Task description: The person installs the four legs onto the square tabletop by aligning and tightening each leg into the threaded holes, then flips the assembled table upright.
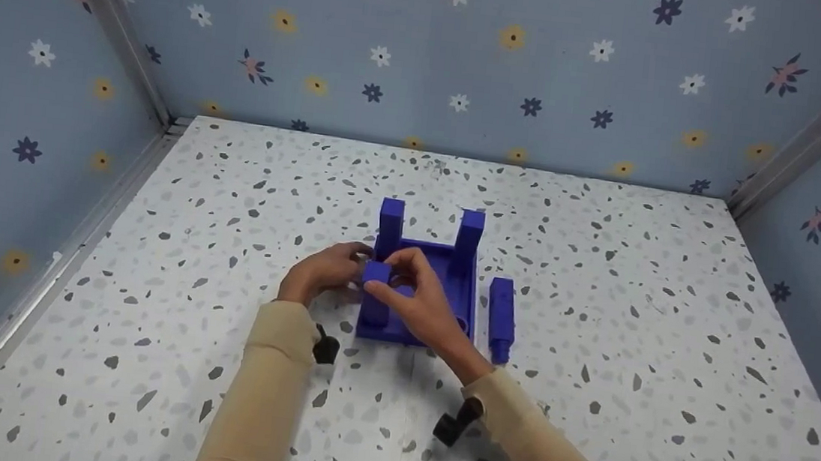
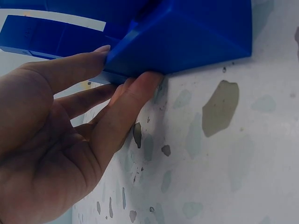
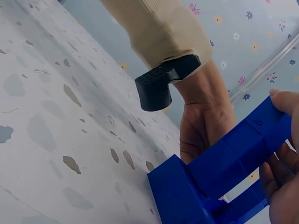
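A shallow blue tray-like plastic base [image 1: 411,340] lies on the tabletop with raised rims. Two square blue posts [image 1: 390,228] stand at its far corners. At the near left corner is a third blue post [image 1: 377,272], which my right hand [image 1: 418,303] pinches near its top between thumb and fingers. The right wrist view shows this post [image 3: 238,149] upright on the base. My left hand [image 1: 327,271] is at the base's left side; in the left wrist view its fingertips touch the blue side wall [image 2: 182,46]. A round socket [image 1: 462,324] shows in the near right corner.
A loose blue post [image 1: 501,314] lies right of the base, its narrower round end toward me. Speckled white tabletop [image 1: 637,305] surrounds everything, with flowered panels [image 1: 428,51] at the back and sides. Each wrist carries a black camera [image 1: 457,422].
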Demonstrator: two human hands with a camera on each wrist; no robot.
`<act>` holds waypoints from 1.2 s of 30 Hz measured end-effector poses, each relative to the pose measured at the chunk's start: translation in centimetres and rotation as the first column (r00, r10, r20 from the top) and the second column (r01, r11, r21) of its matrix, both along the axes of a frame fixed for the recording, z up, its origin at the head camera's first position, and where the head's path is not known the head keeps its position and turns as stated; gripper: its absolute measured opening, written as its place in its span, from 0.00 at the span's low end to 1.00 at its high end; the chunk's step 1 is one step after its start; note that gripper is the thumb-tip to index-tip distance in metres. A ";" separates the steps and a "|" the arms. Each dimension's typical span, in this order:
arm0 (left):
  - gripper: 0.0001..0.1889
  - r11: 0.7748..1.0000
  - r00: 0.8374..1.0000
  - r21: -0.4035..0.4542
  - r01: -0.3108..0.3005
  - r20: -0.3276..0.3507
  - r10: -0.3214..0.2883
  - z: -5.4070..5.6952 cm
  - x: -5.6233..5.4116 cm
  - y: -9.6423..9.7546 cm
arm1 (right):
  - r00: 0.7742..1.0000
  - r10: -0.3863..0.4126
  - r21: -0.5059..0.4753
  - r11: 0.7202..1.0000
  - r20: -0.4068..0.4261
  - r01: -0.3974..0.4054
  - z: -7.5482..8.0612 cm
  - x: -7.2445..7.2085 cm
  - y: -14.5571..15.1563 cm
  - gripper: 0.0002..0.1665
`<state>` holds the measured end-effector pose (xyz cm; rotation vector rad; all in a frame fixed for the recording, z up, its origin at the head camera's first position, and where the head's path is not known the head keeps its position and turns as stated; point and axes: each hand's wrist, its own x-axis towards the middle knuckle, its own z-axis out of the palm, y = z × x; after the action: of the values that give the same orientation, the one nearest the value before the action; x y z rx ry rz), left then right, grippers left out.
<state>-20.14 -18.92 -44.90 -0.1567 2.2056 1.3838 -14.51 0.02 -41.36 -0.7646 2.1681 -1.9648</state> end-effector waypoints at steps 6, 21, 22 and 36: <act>0.30 0.999 1.000 0.041 0.002 -0.006 -0.002 0.0 0.1 0.0 | 1.000 -0.019 -0.006 1.000 -0.010 0.019 -0.2 0.0 -0.1 0.20; 0.28 1.000 1.000 0.006 0.004 -0.007 -0.003 -0.2 0.0 0.0 | 0.999 0.038 -0.087 0.996 0.003 -0.037 -2.7 -1.9 0.3 0.18; 0.28 1.000 1.000 -0.001 0.001 -0.006 -0.001 -0.1 0.0 0.0 | 0.999 0.050 -0.109 0.993 0.015 -0.049 -2.7 -2.0 0.3 0.18; 0.28 1.000 1.000 -0.031 0.002 -0.011 -0.002 -0.2 0.0 -0.1 | 0.959 0.242 -0.164 0.962 0.147 -0.218 -2.3 -3.0 0.5 0.21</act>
<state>-20.10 -18.99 -45.06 -0.1588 2.2367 1.3524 -17.52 0.50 -43.64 -0.8025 1.7704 -2.0026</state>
